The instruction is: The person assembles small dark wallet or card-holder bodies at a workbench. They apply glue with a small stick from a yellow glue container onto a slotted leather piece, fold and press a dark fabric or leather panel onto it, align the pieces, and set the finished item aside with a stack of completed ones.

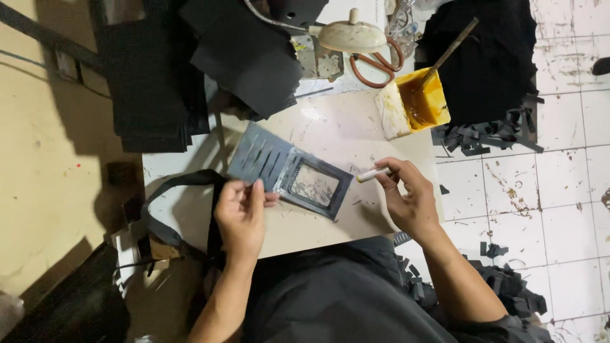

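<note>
Head view, slotted grey panel, white stick

No packages, labels, signs or screens in view.
Nothing on the desk or the tiled floor carried a label, a printed wrapper or a display; no sign hung nearby.

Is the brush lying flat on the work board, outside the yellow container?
No, the brush stands tilted in the yellow container, with its lower end in the brown liquid and its handle pointing up and away.
</note>
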